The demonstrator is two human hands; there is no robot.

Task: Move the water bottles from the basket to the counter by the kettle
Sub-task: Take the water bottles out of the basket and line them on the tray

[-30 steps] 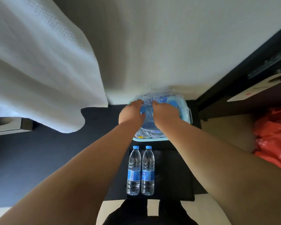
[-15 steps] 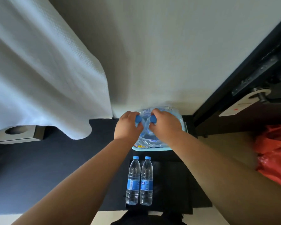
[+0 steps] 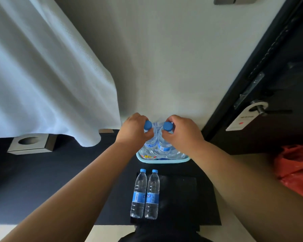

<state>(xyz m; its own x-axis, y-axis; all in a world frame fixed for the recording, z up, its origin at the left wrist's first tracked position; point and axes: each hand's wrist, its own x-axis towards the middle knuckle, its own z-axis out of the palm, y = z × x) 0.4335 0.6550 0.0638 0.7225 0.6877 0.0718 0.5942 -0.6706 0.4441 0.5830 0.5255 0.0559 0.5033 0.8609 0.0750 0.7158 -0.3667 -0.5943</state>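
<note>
Head: left hand [image 3: 135, 131], right hand [image 3: 182, 134] mask necks of bottles [image 3: 164, 143] (basket [image 3: 163, 160] half-hidden).

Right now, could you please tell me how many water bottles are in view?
4 plainly: the left hand holds one bottle, the right hand a second bottle, both at the basket; two bottles stand together on the black mat. Others in the basket are partly hidden.

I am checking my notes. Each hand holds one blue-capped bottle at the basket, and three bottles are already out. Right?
Not quite. The head view shows two bottles out, not three. The rest holds: the left hand and the right hand each hold one blue-capped bottle at the basket.
</note>
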